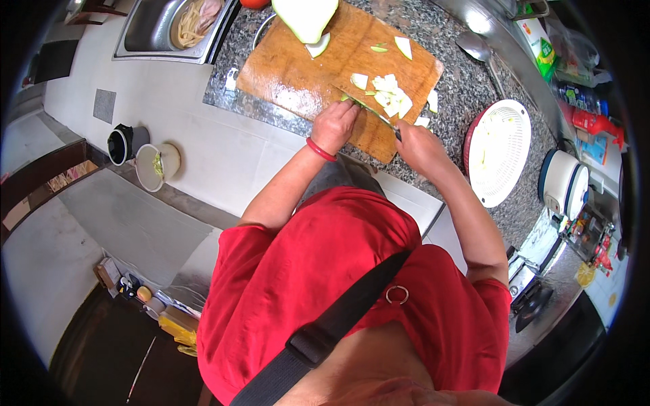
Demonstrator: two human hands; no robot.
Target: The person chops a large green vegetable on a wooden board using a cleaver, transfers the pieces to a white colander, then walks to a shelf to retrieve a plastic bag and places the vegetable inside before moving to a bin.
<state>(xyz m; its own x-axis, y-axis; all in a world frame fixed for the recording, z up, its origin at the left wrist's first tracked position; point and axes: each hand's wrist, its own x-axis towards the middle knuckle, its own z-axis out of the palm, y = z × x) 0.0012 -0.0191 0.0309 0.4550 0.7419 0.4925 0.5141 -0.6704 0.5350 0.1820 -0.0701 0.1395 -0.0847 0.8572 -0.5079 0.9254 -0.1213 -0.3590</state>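
Left hand [334,125] fingers curled, pinning a green gourd strip [359,103] on the wooden cutting board [298,74]. Right hand [416,145] fingers closed round a knife [387,120], blade just beside the left fingertips. Risk: a nick if the strip slips. Cut pieces [391,93] lie beyond, toward the bench [453,95].

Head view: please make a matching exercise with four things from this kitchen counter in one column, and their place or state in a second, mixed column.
Things:
1. left hand
2. right hand
3. large pale gourd half
4. white colander

Places or states:
A. on the granite counter, right of the board
B. grips the knife handle
C. at the far edge of the wooden cutting board
D. presses down the green-skinned piece being sliced

Pairs: 1-D, 2-B, 3-C, 4-A
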